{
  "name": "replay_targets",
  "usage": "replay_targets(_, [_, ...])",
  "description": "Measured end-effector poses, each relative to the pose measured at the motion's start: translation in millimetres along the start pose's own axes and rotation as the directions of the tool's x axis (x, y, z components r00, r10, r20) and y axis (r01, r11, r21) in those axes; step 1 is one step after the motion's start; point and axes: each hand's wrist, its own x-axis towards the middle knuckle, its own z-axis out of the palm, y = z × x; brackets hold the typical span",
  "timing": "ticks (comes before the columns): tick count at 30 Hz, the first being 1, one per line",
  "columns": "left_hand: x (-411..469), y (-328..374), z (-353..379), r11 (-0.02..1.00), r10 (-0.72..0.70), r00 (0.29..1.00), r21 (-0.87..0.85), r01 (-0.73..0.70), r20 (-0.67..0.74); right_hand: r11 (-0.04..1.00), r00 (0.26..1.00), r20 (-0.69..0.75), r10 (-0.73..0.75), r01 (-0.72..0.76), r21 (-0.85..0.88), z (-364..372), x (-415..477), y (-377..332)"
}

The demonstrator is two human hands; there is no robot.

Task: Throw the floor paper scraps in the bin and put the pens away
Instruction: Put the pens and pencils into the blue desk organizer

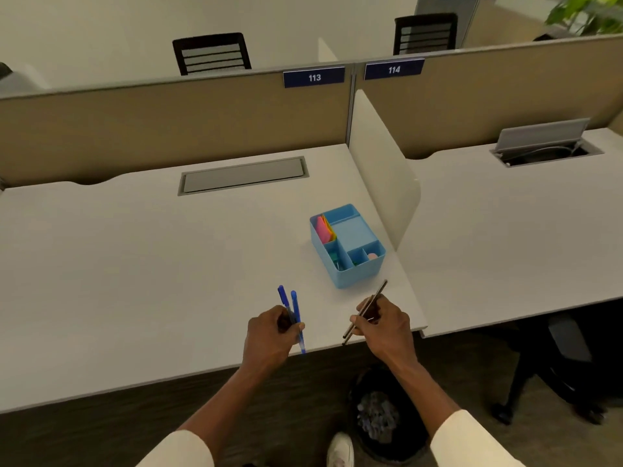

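Note:
My left hand (pixel 269 335) grips two blue pens (pixel 292 308) that point up and away over the front of the white desk (pixel 135 264). My right hand (pixel 384 323) holds two dark pens (pixel 369 306), slanted toward the blue desk organiser (pixel 347 246). The organiser stands just beyond both hands, with coloured sticky notes and small items in its compartments. A black bin (pixel 381 416) with crumpled paper inside sits on the floor below my right forearm.
A white divider panel (pixel 381 170) rises right of the organiser, between desks 113 and 114. A closed cable hatch (pixel 242 175) lies at the desk's back. A black office chair (pixel 556 358) stands under the right desk. My shoe (pixel 340 449) is beside the bin.

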Motion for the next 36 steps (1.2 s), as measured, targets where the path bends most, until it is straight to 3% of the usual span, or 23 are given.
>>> replay_targets(10, [78.0, 16.1, -9.5, 0.999, 0.043, 0.997, -0.008, -0.043, -0.060, 0.996, 0.991, -0.101, -0.085, 0.087, 0.007, -2.8, 54.3, -47.9])
replay_targets(16, [133.2, 16.8, -30.9, 0.991, 0.113, 0.993, -0.068, -0.114, -0.025, 0.980, 0.939, -0.283, -0.197, 0.193, -0.043, -2.2, 108.3, -105.9])
replay_targets(23, [195.3, 9.0, -60.3, 0.991, 0.117, 0.992, -0.075, -0.114, 0.037, 0.956, 0.882, -0.382, -0.275, 0.208, -0.207, 9.3, 190.2, -152.7])
replay_targets(31, [216.2, 12.6, -63.0, 0.985, 0.110, 0.991, -0.141, -0.099, 0.072, 0.934, 0.917, -0.284, -0.280, 0.192, -0.301, 26.9, 232.7, -157.1])
replay_targets(36, [213.4, 22.0, -52.5, 0.986, 0.081, 0.996, -0.152, -0.075, 0.039, 0.888, 0.958, -0.100, -0.269, 0.206, -0.412, 38.6, 250.5, -136.2])
